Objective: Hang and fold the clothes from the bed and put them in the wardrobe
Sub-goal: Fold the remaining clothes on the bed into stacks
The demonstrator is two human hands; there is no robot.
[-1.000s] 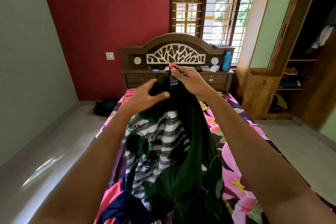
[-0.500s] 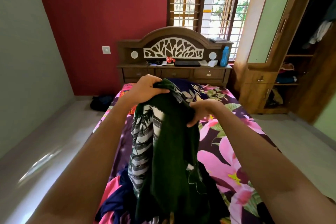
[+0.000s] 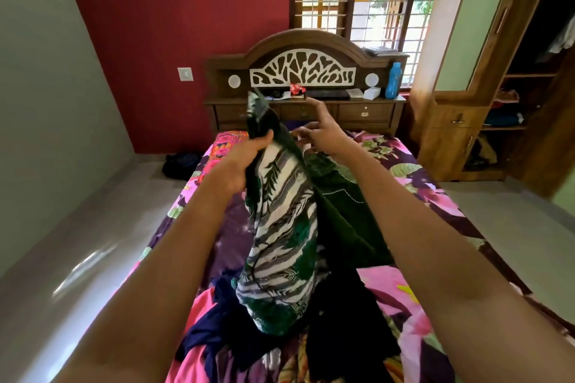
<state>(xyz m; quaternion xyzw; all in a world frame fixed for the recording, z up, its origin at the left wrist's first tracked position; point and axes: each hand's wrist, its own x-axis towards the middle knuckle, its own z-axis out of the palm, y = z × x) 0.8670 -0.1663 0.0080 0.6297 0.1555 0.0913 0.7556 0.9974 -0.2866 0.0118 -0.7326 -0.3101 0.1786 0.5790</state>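
- the left hand [image 3: 245,162] grips the top of the green-and-white printed garment [image 3: 280,227], fingers curled round a bunched edge, arm stretched over the left half of the bed [image 3: 435,196]. the cloth hangs from it down to the clothes pile [image 3: 217,336] at the near end.
- the step looks like finding a second edge. it likely goes best if the free hand takes the matching corner, then both lift the garment clear of the pile and shake it flat.
- the right hand [image 3: 326,134] hovers just right of the bunch, fingers spread and loose, grasping nothing. whether a fingertip touches cloth i cannot tell.
- the open wardrobe [image 3: 466,121] stands far right, well apart.
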